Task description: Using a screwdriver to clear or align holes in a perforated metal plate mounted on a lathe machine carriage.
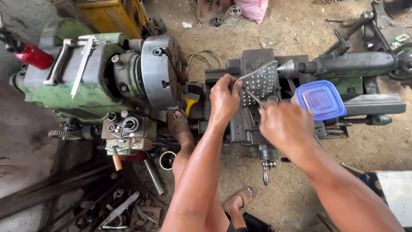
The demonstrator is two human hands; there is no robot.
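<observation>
A perforated metal plate [261, 81], grey and dotted with small holes, is pinched at its near corner between the thumb and fingertips of the left hand [225, 99], which is closed tightly on it. Just right of those fingers, the right hand [286, 125] is curled shut around a thin metal rod [254, 97] whose tip reaches up to the plate's lower edge. Beyond the right knuckles sits a blue-lidded plastic container [321, 99]. Left of the left fingers stands the lathe chuck [159, 71]; beneath the plate is the dark lathe carriage [244, 124]
</observation>
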